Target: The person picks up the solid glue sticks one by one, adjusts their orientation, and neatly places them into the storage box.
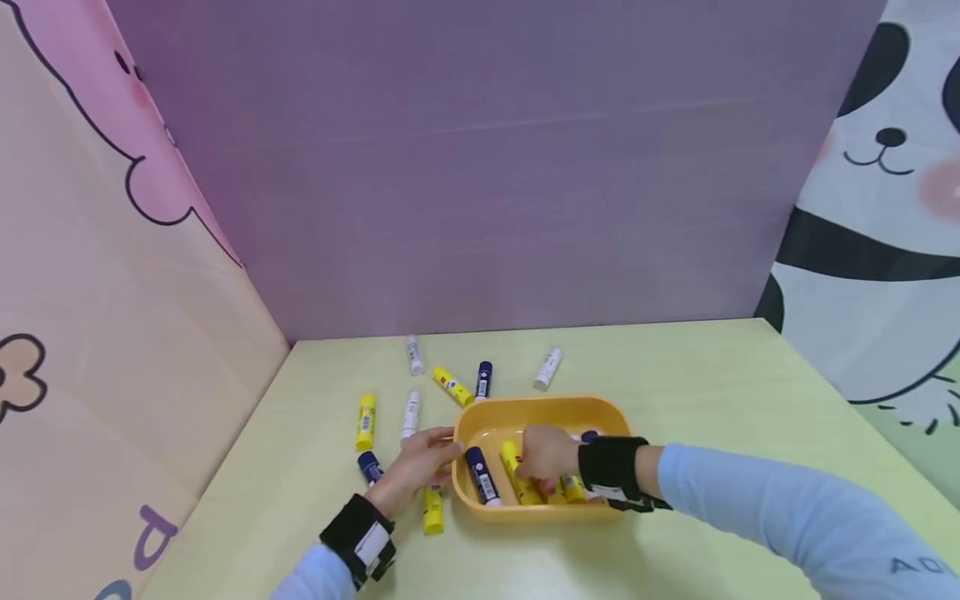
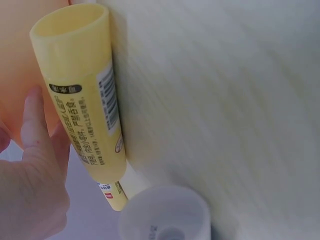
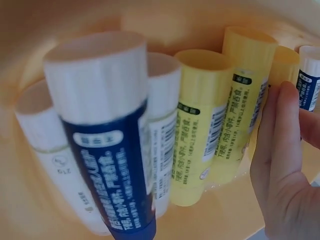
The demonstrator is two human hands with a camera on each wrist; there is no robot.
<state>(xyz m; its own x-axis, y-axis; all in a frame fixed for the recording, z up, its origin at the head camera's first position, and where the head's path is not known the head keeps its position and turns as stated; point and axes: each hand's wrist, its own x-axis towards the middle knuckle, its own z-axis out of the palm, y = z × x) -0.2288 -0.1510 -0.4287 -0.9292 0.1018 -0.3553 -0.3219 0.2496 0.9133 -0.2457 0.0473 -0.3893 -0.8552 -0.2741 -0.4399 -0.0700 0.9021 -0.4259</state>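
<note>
A shallow orange-yellow tray (image 1: 540, 515) holds several glue sticks lying side by side. My left hand (image 1: 422, 468) grips the tray's left rim, thumb at the edge and fingers along the outer wall. Inside the tray, my right hand (image 1: 549, 452) pinches a yellow glue stick (image 1: 519, 477), with fingers along one side in the right wrist view. Left of that lies a blue glue stick (image 1: 482, 475) with a white end. More yellow glue sticks (image 3: 200, 125), a blue one (image 3: 112, 150) and white ones lie on the hand's other side, partly hidden from the head view by the wrist.
Outside the tray, a yellow glue stick (image 1: 432, 510) and a blue one (image 1: 370, 467) lie close to the left hand. Beyond are a yellow one (image 1: 365, 422), a white one (image 1: 410, 414) and several others. The pale table (image 1: 720, 417) meets a purple back panel (image 1: 510, 208).
</note>
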